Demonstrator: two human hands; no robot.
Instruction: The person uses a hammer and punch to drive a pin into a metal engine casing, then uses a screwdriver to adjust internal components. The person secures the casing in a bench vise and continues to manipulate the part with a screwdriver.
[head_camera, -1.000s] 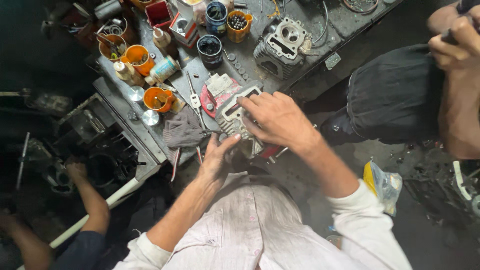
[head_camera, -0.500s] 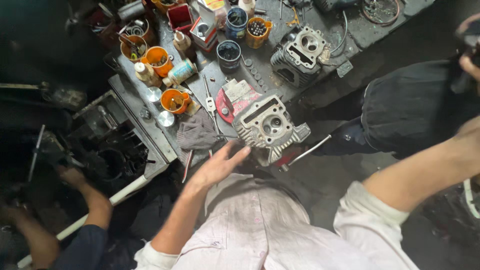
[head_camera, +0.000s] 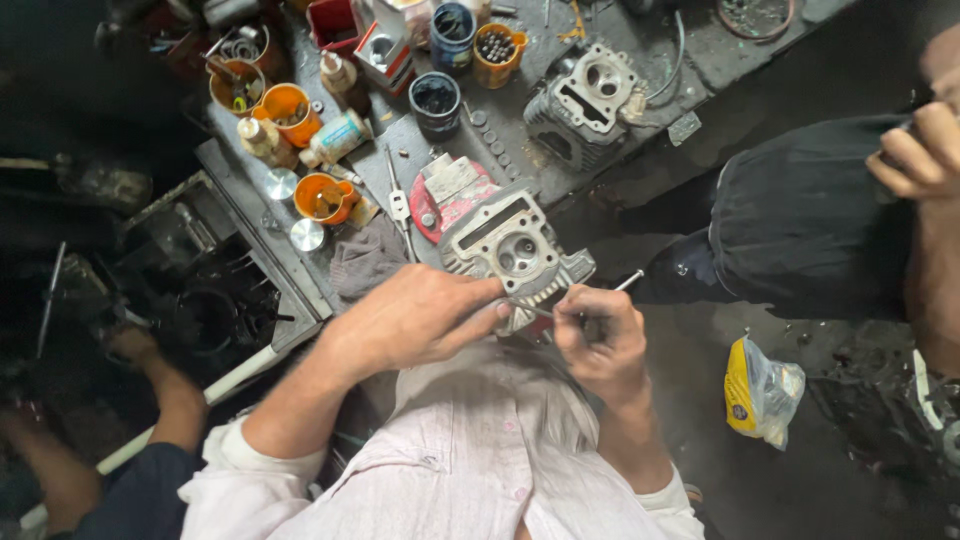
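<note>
Both hands meet at the bench edge: the left hand (head_camera: 420, 320) grips the near side of a grey engine cylinder head (head_camera: 515, 255), while the right hand (head_camera: 598, 340) pinches a thin metal rod (head_camera: 625, 282) against it. Orange cups (head_camera: 322, 197) stand further back.

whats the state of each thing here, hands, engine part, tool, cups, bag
left hand: gripping the cylinder head's near edge
right hand: closed on a thin metal tool
cylinder head: on the bench edge, open side up
thin metal tool: tip at the head
orange cups: upright, uncovered
yellow bag: crumpled on floor
</note>
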